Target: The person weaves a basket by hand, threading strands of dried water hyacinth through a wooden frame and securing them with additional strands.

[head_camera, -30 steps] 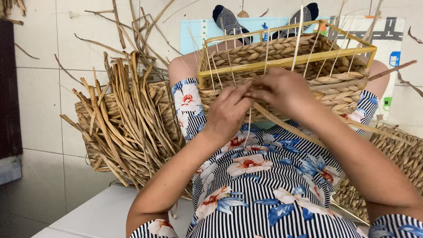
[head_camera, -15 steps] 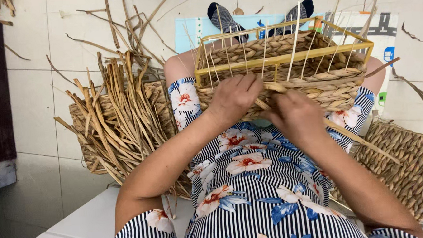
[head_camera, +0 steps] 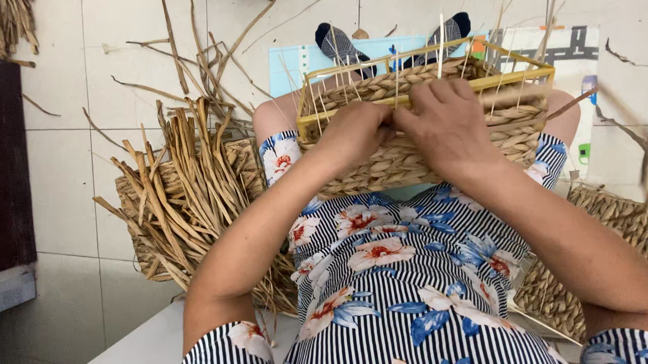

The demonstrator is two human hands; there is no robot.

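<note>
A person sits with a half-woven basket resting on the lap, its near wall facing the camera and its yellow wire frame standing above the plaited rows. The left hand is curled into a loose fist against the top of the near wall, fingers pressed together on the weave just under the frame; whether a strand is pinched inside cannot be told. The right hand lies just beside it, touching it at the knuckles, with its fingers spread and bent over the rim so that the tips reach inside the basket. A thin dry strand sticks out to the right from behind the right hand, but the fingers hide where it ends. Thin pale upright stakes rise from the basket's walls. Beyond the basket the person's feet in dark patterned socks rest on a light blue mat. To the left, on the tiled floor, a bundle of dried reed strips lies piled over a finished woven basket. Another woven basket sits at the right edge, partly behind the right forearm. The lap is covered by a striped dress with flowers.
</note>
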